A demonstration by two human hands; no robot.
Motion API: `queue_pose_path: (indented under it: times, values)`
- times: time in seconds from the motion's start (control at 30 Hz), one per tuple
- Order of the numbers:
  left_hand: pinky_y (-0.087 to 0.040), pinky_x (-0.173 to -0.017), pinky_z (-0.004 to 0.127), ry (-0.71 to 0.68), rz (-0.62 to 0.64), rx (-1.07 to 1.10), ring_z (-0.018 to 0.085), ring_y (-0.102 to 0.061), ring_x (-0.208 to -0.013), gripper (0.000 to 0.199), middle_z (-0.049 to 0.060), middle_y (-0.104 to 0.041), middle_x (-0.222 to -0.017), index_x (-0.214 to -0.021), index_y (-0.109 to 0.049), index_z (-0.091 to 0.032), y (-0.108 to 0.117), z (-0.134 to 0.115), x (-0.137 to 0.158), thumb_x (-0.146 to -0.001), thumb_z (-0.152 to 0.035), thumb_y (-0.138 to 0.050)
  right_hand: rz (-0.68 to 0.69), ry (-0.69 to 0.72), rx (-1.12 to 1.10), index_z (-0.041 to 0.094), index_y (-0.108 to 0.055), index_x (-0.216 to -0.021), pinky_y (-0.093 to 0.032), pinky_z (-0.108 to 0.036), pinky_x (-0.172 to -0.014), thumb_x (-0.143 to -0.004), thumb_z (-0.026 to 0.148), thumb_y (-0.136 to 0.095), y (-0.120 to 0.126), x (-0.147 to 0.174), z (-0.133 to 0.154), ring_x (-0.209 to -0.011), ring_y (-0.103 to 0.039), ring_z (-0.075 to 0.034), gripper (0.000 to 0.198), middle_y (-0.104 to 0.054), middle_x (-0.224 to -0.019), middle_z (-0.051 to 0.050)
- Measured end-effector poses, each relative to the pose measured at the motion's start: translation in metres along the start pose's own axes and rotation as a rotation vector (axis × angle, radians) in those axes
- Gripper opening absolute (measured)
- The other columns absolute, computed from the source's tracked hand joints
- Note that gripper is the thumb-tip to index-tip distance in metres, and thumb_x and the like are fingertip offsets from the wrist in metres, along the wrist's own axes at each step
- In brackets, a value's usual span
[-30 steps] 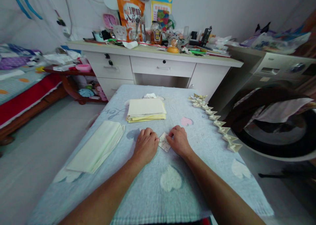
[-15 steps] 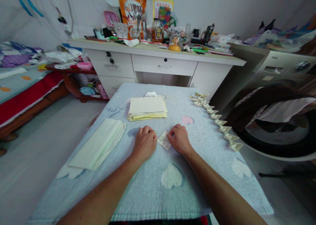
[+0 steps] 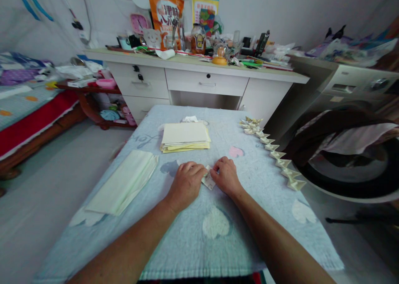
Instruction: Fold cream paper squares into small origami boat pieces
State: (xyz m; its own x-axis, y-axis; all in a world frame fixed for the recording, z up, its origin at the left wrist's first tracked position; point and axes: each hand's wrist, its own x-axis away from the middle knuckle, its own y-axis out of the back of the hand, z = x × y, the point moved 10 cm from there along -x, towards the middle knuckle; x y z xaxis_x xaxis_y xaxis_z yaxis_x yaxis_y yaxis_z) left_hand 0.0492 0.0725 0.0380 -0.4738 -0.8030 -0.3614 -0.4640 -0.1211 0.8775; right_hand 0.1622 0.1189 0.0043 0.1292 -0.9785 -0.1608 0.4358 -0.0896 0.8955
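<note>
A small folded piece of paper lies on the cloth-covered table between my two hands, partly hidden by their fingers. My left hand has its fingers closed at the paper's left edge. On the right edge, my right hand pinches the paper with thumb and fingers. Beyond them sits a stack of cream and yellow paper sheets. A folded pale sheet bundle rests to the left. Along the right side runs a row of folded paper boats.
A crumpled white tissue lies behind the stack. Past the table stands a white desk crowded with jars, a clock and an orange bag. At right is a washing machine with its round door open; a bed is at left.
My left hand has moved right and onto the paper's left part, covering more of it. My right hand stays nearly in place on the other side.
</note>
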Motion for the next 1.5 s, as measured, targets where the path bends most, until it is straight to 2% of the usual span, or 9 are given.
queue_pose_path:
  times: [0.13,0.27,0.4,0.67,1.0,1.23,1.5]
  values:
    - [-0.043,-0.092,0.042,-0.181,0.054,-0.078,0.023,-0.054,-0.106,0.027,0.008,-0.064,-0.111,-0.110,-0.062,-0.021,-0.012,-0.030,0.012,-0.092,-0.014,-0.043,-0.018,-0.005,0.002,0.019,-0.065,-0.071,-0.034,-0.032,-0.078,-0.080,0.024,-0.062,0.001,0.000,0.000,-0.086,-0.047,-0.021,0.011,-0.057,-0.089,-0.007]
    - [-0.044,-0.095,0.041,-0.221,0.029,-0.156,0.025,-0.054,-0.111,0.028,0.012,-0.062,-0.117,-0.115,-0.060,-0.015,-0.021,-0.036,0.019,-0.092,-0.013,-0.042,-0.023,-0.002,-0.005,0.019,-0.066,-0.070,-0.034,-0.032,-0.077,-0.079,0.024,-0.063,0.002,0.000,0.000,-0.085,-0.048,-0.021,0.011,-0.058,-0.089,-0.007]
    - [-0.046,-0.096,0.041,-0.189,0.026,-0.151,0.025,-0.054,-0.112,0.029,0.013,-0.062,-0.118,-0.115,-0.059,-0.012,-0.024,-0.032,0.018,-0.092,-0.012,-0.041,-0.020,-0.004,-0.008,0.019,-0.066,-0.069,-0.035,-0.033,-0.077,-0.079,0.024,-0.063,0.003,-0.001,0.000,-0.085,-0.048,-0.021,0.012,-0.058,-0.088,-0.008]
    - [-0.048,-0.096,0.039,-0.117,0.100,-0.061,0.024,-0.053,-0.112,0.035,0.012,-0.061,-0.118,-0.121,-0.055,-0.013,-0.026,-0.026,0.016,-0.089,-0.008,-0.040,-0.012,-0.009,0.000,0.019,-0.066,-0.069,-0.035,-0.032,-0.078,-0.080,0.025,-0.062,0.003,-0.001,-0.001,-0.086,-0.048,-0.021,0.013,-0.058,-0.089,-0.008]
    - [-0.046,-0.097,0.039,-0.132,0.083,-0.102,0.023,-0.054,-0.109,0.033,0.009,-0.061,-0.117,-0.118,-0.057,-0.015,-0.029,-0.025,0.017,-0.090,-0.009,-0.040,-0.020,-0.069,0.033,0.019,-0.066,-0.072,-0.033,-0.032,-0.077,-0.080,0.032,-0.063,0.008,0.003,-0.004,-0.088,-0.047,-0.022,0.016,-0.057,-0.092,-0.007]
    - [-0.045,-0.096,0.039,-0.112,0.118,-0.104,0.024,-0.053,-0.109,0.038,0.008,-0.061,-0.117,-0.124,-0.053,-0.016,-0.032,-0.021,0.014,-0.089,-0.008,-0.041,0.076,-0.003,-0.096,0.017,-0.069,-0.076,-0.033,-0.029,-0.083,-0.082,0.018,-0.057,0.009,0.000,-0.012,-0.090,-0.050,-0.017,0.014,-0.058,-0.091,-0.005]
    - [-0.042,-0.095,0.038,-0.074,0.179,-0.102,0.022,-0.051,-0.106,0.034,0.007,-0.061,-0.113,-0.121,-0.054,-0.017,-0.033,-0.021,0.011,-0.089,-0.010,-0.045,0.098,-0.008,-0.112,0.016,-0.068,-0.074,-0.034,-0.028,-0.083,-0.081,0.019,-0.058,0.013,0.001,-0.012,-0.088,-0.050,-0.016,0.013,-0.057,-0.089,-0.004]
